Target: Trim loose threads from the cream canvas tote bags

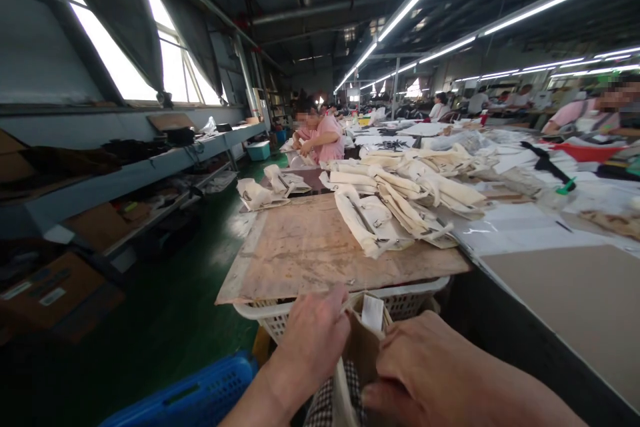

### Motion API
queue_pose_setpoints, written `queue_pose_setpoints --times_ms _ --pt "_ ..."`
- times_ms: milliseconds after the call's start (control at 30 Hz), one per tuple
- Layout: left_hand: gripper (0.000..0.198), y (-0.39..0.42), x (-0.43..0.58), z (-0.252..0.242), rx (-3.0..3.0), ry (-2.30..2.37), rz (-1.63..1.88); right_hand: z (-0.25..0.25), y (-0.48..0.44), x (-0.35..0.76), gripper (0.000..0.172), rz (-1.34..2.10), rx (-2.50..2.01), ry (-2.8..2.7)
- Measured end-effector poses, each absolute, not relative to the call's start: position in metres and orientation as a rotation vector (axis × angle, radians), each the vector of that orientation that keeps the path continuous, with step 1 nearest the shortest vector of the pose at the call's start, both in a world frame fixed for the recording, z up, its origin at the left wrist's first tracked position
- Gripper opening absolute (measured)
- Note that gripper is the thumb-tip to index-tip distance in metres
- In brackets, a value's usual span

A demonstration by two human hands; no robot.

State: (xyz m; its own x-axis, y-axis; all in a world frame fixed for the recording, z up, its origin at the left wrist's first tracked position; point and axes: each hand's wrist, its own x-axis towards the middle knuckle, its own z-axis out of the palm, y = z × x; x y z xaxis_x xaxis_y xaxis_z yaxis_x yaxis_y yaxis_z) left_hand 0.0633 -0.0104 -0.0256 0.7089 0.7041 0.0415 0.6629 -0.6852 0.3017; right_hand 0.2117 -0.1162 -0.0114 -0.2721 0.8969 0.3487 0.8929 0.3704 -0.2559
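Note:
Low at the front, a beige cloth bag [361, 347] is stretched between my two hands, its opening facing up. My left hand [320, 323] is closed on the left edge of the cloth, knuckles up. On the other side, my right hand [423, 357] grips the right edge with curled fingers; its fingertips are partly hidden. A white label [373, 311] stands up inside the opening. Black-and-white checked fabric [320, 407] shows below, between my wrists. Just beyond my hands is a white plastic basket [270, 319], partly under the board.
A worn wooden board [295, 247] lies ahead, with a pile of cream cloth pieces [380, 207] on it. A blue crate [200, 397] sits low left. Grey sheet [565, 307] covers the right table. A co-worker in pink [327, 137] works at the far end; shelving [125, 173] lines the left wall.

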Motion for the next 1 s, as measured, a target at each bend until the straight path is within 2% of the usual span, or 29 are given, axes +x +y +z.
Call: queue_pose_setpoints --times_ms 133,233,367,500,600,933,1000 --pt "0.023 -0.019 0.055 -0.035 2.660 1.078 0.084 -0.058 -0.127 0.209 0.025 -0.164 -1.713 -2.430" --pt "0.020 -0.019 0.048 -0.043 2.641 1.060 0.011 -0.101 -0.141 0.203 0.016 -0.257 -1.738 -2.126" --pt "0.019 -0.011 0.042 -0.047 2.579 0.924 0.086 -0.135 -0.159 0.199 0.016 -0.198 -1.899 -1.763" --pt "0.027 -0.001 0.043 -0.046 2.345 0.708 0.097 -0.146 -0.163 0.188 0.019 -0.155 -1.996 -1.457" --pt "0.034 0.005 0.047 -0.046 2.234 0.673 0.080 -0.148 -0.156 0.178 0.027 -0.133 -2.007 -1.329" --pt "0.039 0.009 0.053 -0.055 2.326 0.655 0.125 -0.140 -0.133 0.194 0.052 0.020 -1.725 -1.509" --pt "0.037 0.006 0.053 -0.056 2.278 0.656 0.167 -0.139 -0.124 0.194 0.047 0.162 -1.672 -1.478"
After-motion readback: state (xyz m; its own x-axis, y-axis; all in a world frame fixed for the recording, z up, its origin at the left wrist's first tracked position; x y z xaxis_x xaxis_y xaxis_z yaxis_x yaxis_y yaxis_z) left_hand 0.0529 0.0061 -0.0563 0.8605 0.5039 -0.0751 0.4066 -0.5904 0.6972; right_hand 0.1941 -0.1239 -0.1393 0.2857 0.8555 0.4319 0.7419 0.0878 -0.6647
